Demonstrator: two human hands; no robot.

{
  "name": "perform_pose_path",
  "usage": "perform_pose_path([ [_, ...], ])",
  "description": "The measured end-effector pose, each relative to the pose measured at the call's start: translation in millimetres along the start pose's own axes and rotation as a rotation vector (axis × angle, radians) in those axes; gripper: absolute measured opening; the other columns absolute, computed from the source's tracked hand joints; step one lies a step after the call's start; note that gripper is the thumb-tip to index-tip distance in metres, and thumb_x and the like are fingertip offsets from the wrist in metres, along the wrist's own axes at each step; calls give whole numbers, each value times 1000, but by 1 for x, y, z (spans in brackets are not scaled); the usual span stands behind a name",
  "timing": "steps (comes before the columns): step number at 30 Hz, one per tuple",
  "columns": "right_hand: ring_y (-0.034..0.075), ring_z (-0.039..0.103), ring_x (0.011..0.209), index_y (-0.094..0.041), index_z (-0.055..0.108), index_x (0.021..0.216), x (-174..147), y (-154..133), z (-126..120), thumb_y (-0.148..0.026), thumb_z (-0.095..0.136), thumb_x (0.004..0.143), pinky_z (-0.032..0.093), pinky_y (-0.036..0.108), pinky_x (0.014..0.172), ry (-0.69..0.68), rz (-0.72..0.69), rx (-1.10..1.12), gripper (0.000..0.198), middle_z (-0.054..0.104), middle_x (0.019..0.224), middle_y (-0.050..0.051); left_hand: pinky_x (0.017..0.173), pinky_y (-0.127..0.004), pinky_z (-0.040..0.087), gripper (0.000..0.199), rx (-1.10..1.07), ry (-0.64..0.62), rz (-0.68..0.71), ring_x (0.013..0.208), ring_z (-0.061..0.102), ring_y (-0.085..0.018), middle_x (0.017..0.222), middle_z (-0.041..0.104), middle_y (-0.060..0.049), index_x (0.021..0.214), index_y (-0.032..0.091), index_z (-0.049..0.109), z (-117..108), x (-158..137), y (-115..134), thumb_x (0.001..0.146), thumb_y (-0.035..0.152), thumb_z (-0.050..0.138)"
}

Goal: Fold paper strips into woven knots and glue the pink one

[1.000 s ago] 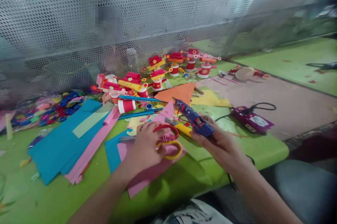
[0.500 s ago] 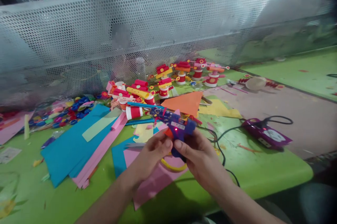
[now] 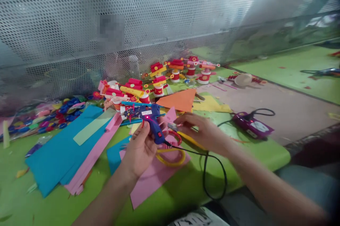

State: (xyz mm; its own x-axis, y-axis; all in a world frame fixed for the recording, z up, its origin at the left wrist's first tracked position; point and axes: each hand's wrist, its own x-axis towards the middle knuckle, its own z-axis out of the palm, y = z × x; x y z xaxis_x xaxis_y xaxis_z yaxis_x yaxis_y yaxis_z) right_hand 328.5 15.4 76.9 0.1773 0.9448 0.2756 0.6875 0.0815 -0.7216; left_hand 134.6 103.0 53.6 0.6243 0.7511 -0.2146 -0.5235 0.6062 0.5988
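A blue glue gun (image 3: 151, 118) with a lit red light is in my left hand (image 3: 142, 151), its nozzle pointing left. My left fingers are closed around its grip. A black cord trails from the base of that grip. Just to the right, my right hand (image 3: 203, 130) has its fingers curled over a slim yellow tool with a grey end (image 3: 190, 140); its exact kind is hard to make out. Between the hands, a yellow loop handle (image 3: 171, 162) and a red loop handle (image 3: 176, 135) lie over pink paper (image 3: 148, 180).
Blue paper sheets (image 3: 66, 148) and pink strips (image 3: 92, 151) lie at left, beside a heap of colourful caps (image 3: 63, 112). Several red-and-white cup models (image 3: 159, 89) stand behind, before a perforated metal screen (image 3: 164, 17). A purple power strip (image 3: 252, 125) sits at right.
My right hand has left the glue gun and moved right onto the yellow tool. The left hand alone now holds the glue gun, shifted left. The view has swung slightly right.
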Motion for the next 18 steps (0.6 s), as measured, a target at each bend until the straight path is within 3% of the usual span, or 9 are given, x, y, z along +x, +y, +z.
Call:
perform_pose_path([
  [1,20,70,79,-19,74,95,2,13,-13,-28,58,91,55,32,73,-27,39,-125,19,77,94,8,87,-32,61,24,6,-8,0,92,75,-20,99,78,-5,96,18,74,0,-1,1,80,33,82],
  [3,21,71,81,-20,77,97,7,39,-35,-29,56,92,53,30,73,78,171,-397,23,79,95,7,91,-36,61,23,22,-37,-11,92,75,-21,96,78,-5,96,18,74,0,-2,1,81,34,80],
  [6,24,71,82,-18,78,94,23,68,-58,-28,59,90,51,31,71,101,247,-511,22,79,94,9,92,-39,61,23,51,-59,-35,89,76,-22,95,78,-4,93,18,73,-1,-4,-2,79,34,82],
  [9,24,70,86,-16,78,95,62,79,-68,-28,58,92,50,31,73,77,275,-589,23,78,95,9,88,-38,62,26,79,-60,-43,85,76,-21,95,78,-5,96,17,73,0,-5,-6,78,33,83],
  [12,24,69,95,-15,74,104,120,81,-63,-30,57,97,53,34,81,35,296,-662,24,75,102,9,82,-35,63,29,103,-55,-50,81,76,-21,92,77,-5,96,15,73,2,-5,-7,77,34,84],
  [15,23,66,105,-17,63,124,177,86,-45,-37,63,97,56,44,89,-35,342,-720,33,65,124,9,74,-30,64,29,112,-23,-70,76,75,-19,88,77,-4,91,16,72,4,-4,-6,74,34,86],
  [18,24,65,108,-18,60,129,216,95,-27,-35,63,97,57,45,90,-92,381,-748,37,63,129,11,62,-22,61,33,93,22,-100,70,74,-16,84,76,-3,90,17,72,4,-2,-5,68,32,90],
])
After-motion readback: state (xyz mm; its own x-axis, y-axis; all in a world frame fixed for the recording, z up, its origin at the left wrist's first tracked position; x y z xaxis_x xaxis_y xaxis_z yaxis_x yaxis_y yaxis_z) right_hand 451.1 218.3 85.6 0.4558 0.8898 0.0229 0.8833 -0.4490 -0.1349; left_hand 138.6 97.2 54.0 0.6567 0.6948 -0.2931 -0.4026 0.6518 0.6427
